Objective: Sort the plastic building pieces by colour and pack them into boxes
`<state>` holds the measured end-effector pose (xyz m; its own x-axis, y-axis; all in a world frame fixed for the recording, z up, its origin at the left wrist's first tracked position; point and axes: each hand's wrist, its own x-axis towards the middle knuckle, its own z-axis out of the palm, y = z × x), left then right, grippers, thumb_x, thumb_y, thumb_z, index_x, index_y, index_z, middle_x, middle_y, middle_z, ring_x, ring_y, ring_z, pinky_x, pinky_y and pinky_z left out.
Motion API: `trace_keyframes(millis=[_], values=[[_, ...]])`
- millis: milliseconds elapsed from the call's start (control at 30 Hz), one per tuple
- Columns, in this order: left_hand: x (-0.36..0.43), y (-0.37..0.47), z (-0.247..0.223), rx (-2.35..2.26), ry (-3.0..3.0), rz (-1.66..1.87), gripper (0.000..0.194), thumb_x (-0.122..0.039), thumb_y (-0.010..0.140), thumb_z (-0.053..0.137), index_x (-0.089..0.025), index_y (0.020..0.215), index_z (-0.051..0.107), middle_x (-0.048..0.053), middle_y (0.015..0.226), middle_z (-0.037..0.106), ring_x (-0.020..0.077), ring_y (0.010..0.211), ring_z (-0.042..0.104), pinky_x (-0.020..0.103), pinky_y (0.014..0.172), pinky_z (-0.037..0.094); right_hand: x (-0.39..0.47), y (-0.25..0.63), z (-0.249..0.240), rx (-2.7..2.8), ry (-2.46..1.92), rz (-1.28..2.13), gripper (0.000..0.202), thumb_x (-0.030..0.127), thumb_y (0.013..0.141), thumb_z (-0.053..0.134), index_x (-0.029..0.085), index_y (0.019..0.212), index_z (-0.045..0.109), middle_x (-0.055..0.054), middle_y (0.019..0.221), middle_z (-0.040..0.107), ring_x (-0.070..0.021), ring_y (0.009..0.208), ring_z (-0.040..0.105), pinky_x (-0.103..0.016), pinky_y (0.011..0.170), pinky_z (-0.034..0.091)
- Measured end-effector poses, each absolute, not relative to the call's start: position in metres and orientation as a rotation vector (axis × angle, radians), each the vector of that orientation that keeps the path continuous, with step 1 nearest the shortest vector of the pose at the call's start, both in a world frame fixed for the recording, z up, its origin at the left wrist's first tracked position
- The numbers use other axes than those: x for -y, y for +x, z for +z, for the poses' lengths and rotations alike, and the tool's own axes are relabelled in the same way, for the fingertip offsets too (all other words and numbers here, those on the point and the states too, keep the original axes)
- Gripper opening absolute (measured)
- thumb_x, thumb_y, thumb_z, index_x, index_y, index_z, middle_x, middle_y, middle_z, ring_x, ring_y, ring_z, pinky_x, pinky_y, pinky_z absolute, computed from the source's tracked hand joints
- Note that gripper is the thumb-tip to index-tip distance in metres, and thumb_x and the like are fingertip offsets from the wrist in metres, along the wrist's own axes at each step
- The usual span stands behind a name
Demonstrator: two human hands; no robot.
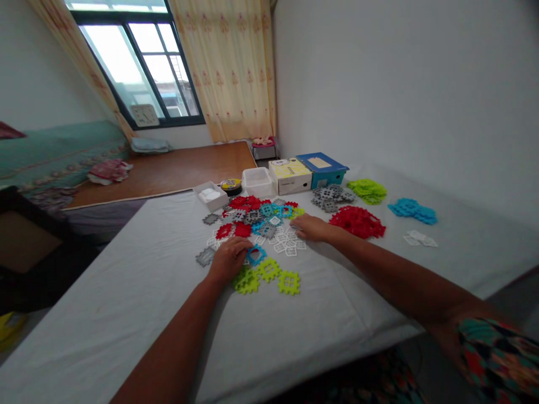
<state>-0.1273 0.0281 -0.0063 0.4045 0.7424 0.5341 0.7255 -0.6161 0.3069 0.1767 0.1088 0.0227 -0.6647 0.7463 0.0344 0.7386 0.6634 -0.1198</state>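
Observation:
With its fingers bent together, my left hand [229, 258] pinches the edge of a blue interlocking plastic tile [263, 254] low over the table. Lime green tiles [289, 282] lie just in front of that hand, and a grey tile [205, 257] is to its left. My right hand [310, 228] reaches to the right side of a mixed heap of red tiles [243, 229], grey tiles [266, 230] and blue ones. Its fingers are closed, and whatever is between them is hidden. Thin white square pieces [290, 242] spread beside its fingertips.
Sorted piles sit to the right: grey [332, 196], lime green [368, 191], red [357, 221], blue [412, 210] and white [420, 238]. Along the table's back stand a white tray [217, 203], a round tin [231, 186], a clear plastic box [257, 182], a yellow box [290, 178] and a blue box [330, 168].

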Motion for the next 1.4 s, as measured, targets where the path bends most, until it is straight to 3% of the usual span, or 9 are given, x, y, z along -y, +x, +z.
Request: trace_keyframes(millis=[100,300,467,633,867,1033,1233,1333,1400], values=[[-0.028,-0.125,-0.007,-1.361,2.595,1.001,0.026,-0.009,0.083,0.051,-0.02,0.094,0.072,0.007,0.099,0.072,0.0204,0.093,0.065,0.036,0.086,0.052,-0.109,0.178,0.022,2.811,-1.274,0.171,0.028,0.015,0.083,0.062,0.015,0.109,0.069,-0.014,0.113,0.069,-0.0261,0.108,0.062,-0.036,0.094,0.046],[-0.029,-0.119,-0.006,-1.354,2.618,0.919,0.031,-0.008,0.079,0.047,-0.02,0.092,0.073,0.007,0.098,0.072,0.0203,0.093,0.065,0.037,0.087,0.053,-0.085,0.197,0.02,2.585,-1.217,0.31,0.034,0.01,0.079,0.061,0.018,0.111,0.07,-0.01,0.111,0.072,-0.0238,0.101,0.066,-0.035,0.089,0.049],[-0.03,-0.126,-0.003,-1.38,2.618,0.969,0.028,-0.018,0.085,0.046,-0.022,0.093,0.073,0.006,0.098,0.073,0.0203,0.093,0.066,0.036,0.086,0.054,-0.056,0.243,0.023,2.321,-1.147,0.471,0.024,0.025,0.089,0.054,0.024,0.104,0.073,-0.004,0.101,0.075,-0.0206,0.093,0.069,-0.033,0.085,0.051],[-0.032,-0.126,-0.002,-1.386,2.644,0.928,0.027,-0.022,0.085,0.047,-0.023,0.092,0.073,0.006,0.098,0.073,0.0219,0.092,0.067,0.037,0.086,0.055,-0.038,0.352,0.009,1.752,-1.483,0.145,0.028,0.036,0.09,0.051,0.023,0.103,0.072,-0.006,0.109,0.073,-0.0221,0.101,0.066,-0.037,0.092,0.048],[-0.035,-0.123,-0.006,-1.345,2.682,0.936,0.026,-0.024,0.085,0.048,-0.022,0.092,0.073,0.006,0.098,0.074,0.0228,0.094,0.068,0.038,0.089,0.054,-0.01,0.458,-0.011,1.399,-1.946,-0.111,0.033,0.039,0.086,0.049,0.019,0.099,0.072,-0.009,0.099,0.074,-0.0254,0.09,0.067,-0.04,0.084,0.05],[-0.033,-0.123,-0.003,-1.356,2.657,0.919,0.028,-0.019,0.084,0.047,-0.022,0.093,0.073,0.006,0.098,0.073,0.0215,0.093,0.067,0.038,0.088,0.054,-0.013,0.397,0.016,1.608,-1.724,-0.119,0.03,0.037,0.089,0.048,0.022,0.104,0.07,-0.008,0.106,0.072,-0.0236,0.091,0.066,-0.039,0.085,0.051],[-0.026,-0.12,0.0,-1.361,2.607,0.913,0.03,-0.013,0.082,0.046,-0.022,0.094,0.072,0.006,0.099,0.072,0.0193,0.094,0.066,0.037,0.088,0.054,-0.031,0.258,0.033,2.307,-1.064,0.165,0.029,0.033,0.092,0.053,0.023,0.116,0.066,-0.008,0.119,0.067,-0.0239,0.112,0.059,-0.044,0.1,0.045],[-0.026,-0.123,0.0,-1.36,2.586,0.935,0.028,-0.015,0.084,0.047,-0.022,0.094,0.073,0.006,0.099,0.072,0.0194,0.095,0.066,0.038,0.089,0.053,-0.045,0.209,0.018,2.487,-1.019,0.254,0.038,0.034,0.091,0.057,0.021,0.126,0.061,-0.012,0.129,0.062,-0.0265,0.12,0.053,-0.046,0.1,0.044],[-0.027,-0.125,-0.001,-1.374,2.574,0.937,0.027,-0.017,0.085,0.047,-0.022,0.094,0.073,0.006,0.099,0.073,0.0198,0.095,0.066,0.038,0.088,0.053,-0.052,0.189,0.005,2.548,-1.096,0.279,0.051,0.043,0.09,0.059,0.021,0.135,0.055,-0.015,0.14,0.053,-0.0302,0.129,0.046,-0.05,0.101,0.042]])
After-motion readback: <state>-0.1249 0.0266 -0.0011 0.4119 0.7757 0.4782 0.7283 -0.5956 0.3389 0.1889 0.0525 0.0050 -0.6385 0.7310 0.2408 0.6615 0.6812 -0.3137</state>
